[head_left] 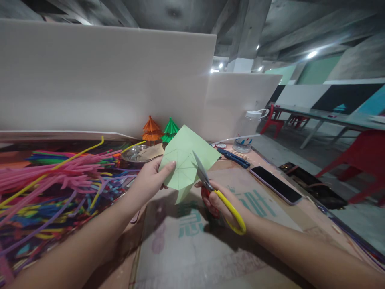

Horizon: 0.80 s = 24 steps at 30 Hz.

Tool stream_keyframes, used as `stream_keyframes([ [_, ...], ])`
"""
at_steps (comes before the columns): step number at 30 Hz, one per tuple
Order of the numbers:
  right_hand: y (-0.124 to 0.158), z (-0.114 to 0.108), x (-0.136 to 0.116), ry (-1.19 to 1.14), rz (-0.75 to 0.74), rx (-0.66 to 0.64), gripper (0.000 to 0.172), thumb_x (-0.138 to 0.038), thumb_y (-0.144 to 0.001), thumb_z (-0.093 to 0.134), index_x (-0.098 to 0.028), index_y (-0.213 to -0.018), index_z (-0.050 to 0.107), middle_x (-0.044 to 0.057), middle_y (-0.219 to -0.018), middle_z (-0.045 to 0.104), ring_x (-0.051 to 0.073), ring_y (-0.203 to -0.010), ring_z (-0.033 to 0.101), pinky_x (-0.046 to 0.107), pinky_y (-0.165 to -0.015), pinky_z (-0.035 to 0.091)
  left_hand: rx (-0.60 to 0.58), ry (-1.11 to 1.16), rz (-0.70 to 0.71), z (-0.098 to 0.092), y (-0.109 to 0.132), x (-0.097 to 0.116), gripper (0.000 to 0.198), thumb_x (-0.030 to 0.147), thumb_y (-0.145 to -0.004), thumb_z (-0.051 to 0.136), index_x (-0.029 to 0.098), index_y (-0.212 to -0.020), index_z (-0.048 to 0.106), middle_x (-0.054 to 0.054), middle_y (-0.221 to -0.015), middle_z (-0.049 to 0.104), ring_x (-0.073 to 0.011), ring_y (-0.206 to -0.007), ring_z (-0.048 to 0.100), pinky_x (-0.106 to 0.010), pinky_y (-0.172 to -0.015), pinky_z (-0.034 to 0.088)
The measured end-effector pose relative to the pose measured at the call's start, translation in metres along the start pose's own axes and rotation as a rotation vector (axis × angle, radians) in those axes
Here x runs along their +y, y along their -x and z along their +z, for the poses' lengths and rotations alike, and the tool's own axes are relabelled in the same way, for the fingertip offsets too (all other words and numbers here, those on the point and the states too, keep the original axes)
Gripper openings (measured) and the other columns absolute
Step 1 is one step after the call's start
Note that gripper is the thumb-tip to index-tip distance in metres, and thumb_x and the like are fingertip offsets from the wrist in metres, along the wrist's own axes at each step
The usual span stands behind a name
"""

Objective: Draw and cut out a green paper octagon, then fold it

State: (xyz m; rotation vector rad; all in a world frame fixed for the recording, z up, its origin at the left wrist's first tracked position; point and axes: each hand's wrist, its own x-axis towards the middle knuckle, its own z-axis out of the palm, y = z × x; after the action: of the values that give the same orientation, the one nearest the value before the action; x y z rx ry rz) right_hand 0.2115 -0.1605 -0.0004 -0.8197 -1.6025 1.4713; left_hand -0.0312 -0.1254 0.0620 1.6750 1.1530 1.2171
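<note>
A sheet of light green paper [192, 146] with thin drawn lines is pinched in my left hand [155, 174], thumb on its face. Part of the sheet's lower edge hangs down as a cut flap. My right hand [218, 200] is closed round the handles of a pair of scissors [203, 172], which show yellow on one loop and red on the other. The blades point up and lie at the paper, right of the drawn lines. Both hands are raised over a printed cardboard sheet [192, 249] on the table.
Many coloured pipe cleaners [75, 172] pile up on the left. Behind the paper stand an orange paper tree [151, 130], a green paper tree [171, 129] and a metal bowl [135, 154]. A utility knife [234, 157], a phone [275, 184] and a clear bottle [246, 132] are on the right.
</note>
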Motion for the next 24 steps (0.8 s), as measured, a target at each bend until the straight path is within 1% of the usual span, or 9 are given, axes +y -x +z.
stream_keyframes([
  [6,0.0002,-0.0019,0.0055,-0.005,0.019,0.011,0.074,-0.078,-0.086,0.061,-0.019,-0.129,0.052,-0.006,-0.074,0.042,0.006,-0.051,0.031,0.023,-0.046,0.022,-0.004,0.004,-0.007,-0.0006,-0.0008,-0.0027,0.045,0.064,-0.084,0.066,0.020,-0.078,0.058,0.005,-0.056,0.055,-0.0116,-0.043,0.051,-0.021,-0.041,0.040],
  [11,0.0010,-0.0011,0.0017,0.013,0.023,0.010,0.075,-0.078,-0.085,0.063,-0.018,-0.129,0.053,-0.006,-0.074,0.042,0.007,-0.054,0.033,0.023,-0.048,0.026,0.004,0.006,-0.012,-0.0010,-0.0015,-0.0018,0.046,0.064,-0.084,0.066,0.020,-0.076,0.056,0.006,-0.053,0.052,-0.0108,-0.042,0.048,-0.021,-0.040,0.039],
  [15,0.0010,-0.0003,-0.0006,0.016,0.016,0.006,0.075,-0.078,-0.086,0.061,-0.018,-0.130,0.053,-0.007,-0.072,0.041,0.007,-0.052,0.032,0.024,-0.047,0.024,-0.004,0.004,-0.011,0.0002,-0.0011,-0.0012,0.045,0.063,-0.085,0.066,0.020,-0.078,0.058,0.005,-0.055,0.054,-0.0114,-0.043,0.050,-0.021,-0.041,0.040],
  [19,0.0006,-0.0010,0.0021,0.019,0.015,0.022,0.075,-0.079,-0.086,0.061,-0.018,-0.129,0.054,-0.007,-0.072,0.041,0.007,-0.052,0.032,0.024,-0.047,0.024,-0.014,0.002,-0.006,0.0010,-0.0012,-0.0013,0.045,0.064,-0.083,0.066,0.020,-0.075,0.057,0.005,-0.053,0.052,-0.0115,-0.042,0.049,-0.022,-0.040,0.039],
  [24,0.0000,-0.0012,0.0022,0.037,0.010,0.037,0.075,-0.079,-0.085,0.061,-0.018,-0.128,0.055,-0.006,-0.072,0.041,0.007,-0.052,0.032,0.024,-0.047,0.024,-0.019,-0.001,-0.003,0.0005,-0.0011,-0.0016,0.043,0.061,-0.085,0.065,0.020,-0.077,0.058,0.005,-0.055,0.053,-0.0112,-0.043,0.049,-0.021,-0.041,0.039],
])
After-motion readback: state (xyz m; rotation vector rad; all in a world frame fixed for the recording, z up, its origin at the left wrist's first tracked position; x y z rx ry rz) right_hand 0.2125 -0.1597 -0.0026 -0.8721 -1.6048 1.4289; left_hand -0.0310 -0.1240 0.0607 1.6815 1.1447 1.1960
